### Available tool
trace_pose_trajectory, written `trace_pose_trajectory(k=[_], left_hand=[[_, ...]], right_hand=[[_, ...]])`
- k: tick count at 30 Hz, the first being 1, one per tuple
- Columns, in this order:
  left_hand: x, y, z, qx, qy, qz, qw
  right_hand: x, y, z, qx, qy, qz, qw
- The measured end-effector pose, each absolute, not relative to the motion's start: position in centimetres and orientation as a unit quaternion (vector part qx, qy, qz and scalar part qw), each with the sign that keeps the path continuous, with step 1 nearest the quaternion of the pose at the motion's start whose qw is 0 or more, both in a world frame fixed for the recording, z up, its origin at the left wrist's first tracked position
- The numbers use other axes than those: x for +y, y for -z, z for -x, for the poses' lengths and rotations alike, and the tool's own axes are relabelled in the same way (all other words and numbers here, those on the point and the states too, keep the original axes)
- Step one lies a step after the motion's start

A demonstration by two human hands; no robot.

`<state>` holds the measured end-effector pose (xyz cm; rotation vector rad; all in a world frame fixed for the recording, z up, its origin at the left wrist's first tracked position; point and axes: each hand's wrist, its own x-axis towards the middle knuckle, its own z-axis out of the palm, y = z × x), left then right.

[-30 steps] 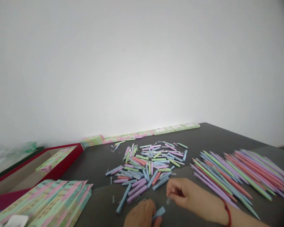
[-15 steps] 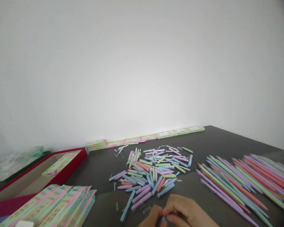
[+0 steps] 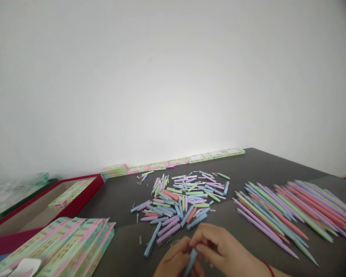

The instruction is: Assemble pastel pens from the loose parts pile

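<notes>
In the head view, a blue barrel piece is clamped in the grip of the left hand, above the dark surface and nearer than the pile of parts. The right hand is placed at the upper end; its grip state cannot be told. Light, rigid, slightly slippery handling is judged likely; mid-barrel holding is advised

Blue piece was slim and plain-coloured, partly hidden by fingers of both hands. Held at a tilt, far end to the right, near end towards the bottom edge of view. Sat nearer the camera than the pile of loose parts.
</notes>
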<state>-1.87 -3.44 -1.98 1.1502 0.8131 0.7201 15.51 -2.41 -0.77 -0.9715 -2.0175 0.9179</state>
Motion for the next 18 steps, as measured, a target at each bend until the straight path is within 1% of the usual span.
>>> trace_pose_trajectory(k=[4,8,11,14,18], left_hand=[[-2.9,2.7,2.2,0.313,-0.319,-0.507,0.737],[-2.1,4.0,2.1,0.276,-0.32,-0.495,0.759],[-2.0,4.0,2.0,0.276,-0.334,-0.461,0.775],[-2.3,3.6,2.0,0.274,-0.334,-0.439,0.788],[-2.5,3.6,1.9,0.291,-0.347,-0.449,0.77]], right_hand=[[-2.4,0.8,-15.5,-0.791,-0.337,0.365,0.356],[-2.1,0.8,-15.4,-0.771,-0.366,0.392,0.343],[-2.1,0.8,-15.4,-0.767,-0.374,0.392,0.343],[-2.4,0.7,-15.5,-0.792,-0.342,0.365,0.35],[-2.6,0.4,-15.6,-0.828,-0.294,0.324,0.352]])
